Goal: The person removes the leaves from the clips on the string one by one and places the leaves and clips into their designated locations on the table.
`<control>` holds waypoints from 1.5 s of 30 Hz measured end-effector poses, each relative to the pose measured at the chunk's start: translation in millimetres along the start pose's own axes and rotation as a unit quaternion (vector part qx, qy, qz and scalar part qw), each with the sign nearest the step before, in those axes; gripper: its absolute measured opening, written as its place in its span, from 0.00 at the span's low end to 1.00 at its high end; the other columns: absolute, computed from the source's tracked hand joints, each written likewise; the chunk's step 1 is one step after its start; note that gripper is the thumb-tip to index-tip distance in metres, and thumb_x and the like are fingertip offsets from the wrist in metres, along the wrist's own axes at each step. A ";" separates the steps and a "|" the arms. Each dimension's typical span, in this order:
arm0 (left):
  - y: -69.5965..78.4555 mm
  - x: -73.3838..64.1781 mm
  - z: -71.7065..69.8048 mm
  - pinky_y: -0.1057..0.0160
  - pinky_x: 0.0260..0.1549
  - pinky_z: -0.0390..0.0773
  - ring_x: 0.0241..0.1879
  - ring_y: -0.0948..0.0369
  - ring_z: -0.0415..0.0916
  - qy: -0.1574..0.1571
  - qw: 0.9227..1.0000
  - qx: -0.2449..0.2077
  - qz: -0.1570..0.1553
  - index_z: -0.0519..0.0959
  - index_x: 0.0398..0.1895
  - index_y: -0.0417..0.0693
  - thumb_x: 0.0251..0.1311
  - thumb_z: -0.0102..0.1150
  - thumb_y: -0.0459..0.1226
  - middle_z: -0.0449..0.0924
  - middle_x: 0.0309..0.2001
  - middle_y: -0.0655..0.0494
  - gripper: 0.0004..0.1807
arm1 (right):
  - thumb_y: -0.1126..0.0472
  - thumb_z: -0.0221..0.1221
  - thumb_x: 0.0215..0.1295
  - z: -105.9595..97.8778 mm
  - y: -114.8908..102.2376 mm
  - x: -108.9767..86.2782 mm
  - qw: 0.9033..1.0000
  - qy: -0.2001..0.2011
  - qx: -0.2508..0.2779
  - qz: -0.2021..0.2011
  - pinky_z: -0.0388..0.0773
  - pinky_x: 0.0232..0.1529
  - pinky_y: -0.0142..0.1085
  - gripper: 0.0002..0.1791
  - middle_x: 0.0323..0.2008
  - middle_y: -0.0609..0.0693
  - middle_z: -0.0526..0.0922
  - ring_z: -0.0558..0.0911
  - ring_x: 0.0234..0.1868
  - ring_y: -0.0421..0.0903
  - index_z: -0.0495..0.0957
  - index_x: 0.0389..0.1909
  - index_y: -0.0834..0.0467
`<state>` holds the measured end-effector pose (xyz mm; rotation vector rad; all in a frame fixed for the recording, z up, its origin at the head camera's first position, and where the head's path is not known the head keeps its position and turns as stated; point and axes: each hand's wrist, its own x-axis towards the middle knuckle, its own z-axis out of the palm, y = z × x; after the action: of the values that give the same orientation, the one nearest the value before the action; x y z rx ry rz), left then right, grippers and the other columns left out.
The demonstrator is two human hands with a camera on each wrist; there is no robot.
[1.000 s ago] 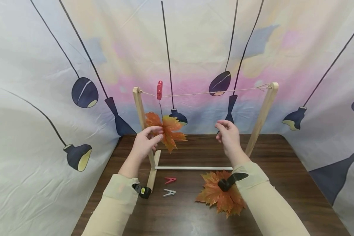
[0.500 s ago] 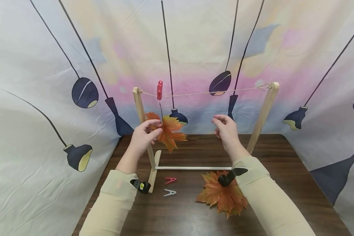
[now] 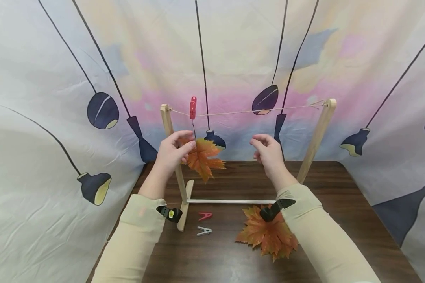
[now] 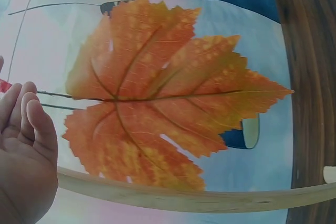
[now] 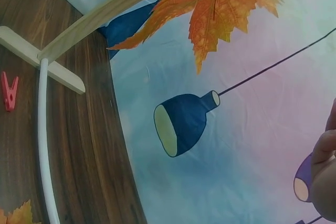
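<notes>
An orange artificial maple leaf (image 3: 206,156) hangs by its thin stem from a red clothespin (image 3: 193,108) clipped on the string of a wooden frame. My left hand (image 3: 173,151) is raised beside the stem, fingers loosely bent, overlapping the leaf's left part in the head view. In the left wrist view the whole leaf (image 4: 157,93) shows to the right of the hand (image 4: 29,145), apart from the fingers. My right hand (image 3: 268,153) is held up under the string to the right, fingers loosely curled with nothing between them.
On the dark wooden table (image 3: 212,259) lie a red clothespin (image 3: 205,215), a white clothespin (image 3: 204,230) and another orange leaf (image 3: 265,236), partly under my right wrist. The frame's posts (image 3: 316,137) and white bottom rod (image 3: 230,201) surround the work area. A printed cloth backdrop stands behind.
Both hands have risen slightly, the left along the hanging leaf toward its stem, the right a little to the left as well. The leaf and clothespins stay in place.
</notes>
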<state>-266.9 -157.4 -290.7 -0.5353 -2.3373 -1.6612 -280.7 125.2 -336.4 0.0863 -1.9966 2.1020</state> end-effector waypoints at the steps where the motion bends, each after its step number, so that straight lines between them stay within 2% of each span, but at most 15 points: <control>1: 1.8 0.9 -0.1 0.66 0.23 0.76 0.22 0.60 0.71 0.001 1.000 0.001 0.003 0.75 0.56 0.43 0.61 0.59 0.38 0.78 0.46 0.49 0.20 | 0.59 0.56 0.66 0.6 -0.8 -0.3 1.000 -0.002 -0.001 -0.001 0.66 0.17 0.28 0.14 0.37 0.50 0.78 0.71 0.16 0.38 0.73 0.48 0.61; 8: 16.4 7.7 0.4 0.62 0.23 0.77 0.24 0.54 0.71 -0.003 0.999 0.028 0.017 0.75 0.56 0.47 0.62 0.59 0.39 0.77 0.46 0.50 0.19 | 0.60 0.57 0.65 5.1 -5.7 0.3 1.000 -0.012 0.004 -0.007 0.65 0.16 0.28 0.13 0.34 0.48 0.79 0.72 0.15 0.38 0.74 0.47 0.62; 15: 33.2 14.8 2.8 0.56 0.24 0.78 0.25 0.46 0.71 -0.001 0.998 0.037 0.050 0.77 0.54 0.48 0.61 0.59 0.40 0.77 0.45 0.54 0.18 | 0.60 0.57 0.65 10.6 -9.8 0.6 1.000 -0.024 0.000 -0.008 0.65 0.17 0.27 0.14 0.35 0.51 0.76 0.72 0.16 0.39 0.74 0.49 0.62; 21: 38.9 17.9 1.4 0.62 0.22 0.77 0.26 0.44 0.71 0.008 0.998 0.035 0.046 0.77 0.55 0.47 0.61 0.59 0.40 0.78 0.46 0.52 0.19 | 0.59 0.58 0.64 13.5 -10.3 0.9 0.999 -0.030 -0.015 -0.012 0.66 0.18 0.28 0.15 0.35 0.51 0.74 0.72 0.17 0.39 0.74 0.49 0.61; 25: 43.1 20.0 -0.7 0.65 0.22 0.77 0.26 0.45 0.71 0.018 0.998 0.035 0.044 0.77 0.54 0.48 0.61 0.59 0.40 0.78 0.46 0.52 0.18 | 0.58 0.58 0.64 14.9 -11.3 0.8 0.999 -0.036 -0.031 -0.018 0.67 0.19 0.30 0.15 0.37 0.53 0.74 0.72 0.18 0.40 0.74 0.49 0.61; 33: 54.1 26.9 -4.9 0.61 0.23 0.78 0.23 0.52 0.71 0.035 0.998 0.027 0.037 0.77 0.54 0.49 0.60 0.61 0.40 0.78 0.46 0.55 0.18 | 0.57 0.58 0.64 19.1 -16.3 0.3 0.997 -0.040 -0.057 -0.023 0.67 0.19 0.29 0.15 0.37 0.51 0.74 0.73 0.18 0.41 0.74 0.49 0.60; 39: 57.1 30.7 -8.8 0.62 0.23 0.78 0.21 0.59 0.70 0.038 0.999 0.024 0.028 0.77 0.54 0.49 0.60 0.61 0.41 0.76 0.46 0.56 0.19 | 0.57 0.58 0.64 22.9 -18.3 0.6 0.996 -0.044 -0.071 -0.024 0.67 0.19 0.30 0.15 0.37 0.51 0.75 0.73 0.18 0.41 0.75 0.48 0.59; 45: 61.7 35.7 -13.3 0.65 0.22 0.77 0.22 0.59 0.70 0.056 0.998 0.030 0.029 0.77 0.54 0.49 0.59 0.61 0.41 0.76 0.46 0.56 0.18 | 0.58 0.58 0.64 26.8 -19.2 2.1 0.995 -0.054 -0.085 -0.028 0.66 0.17 0.30 0.14 0.36 0.51 0.75 0.73 0.18 0.42 0.75 0.48 0.59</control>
<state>-274.0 -146.0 -219.4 -0.4815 -2.2623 -1.5487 -281.8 99.6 -315.4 0.2281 -2.1993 1.9235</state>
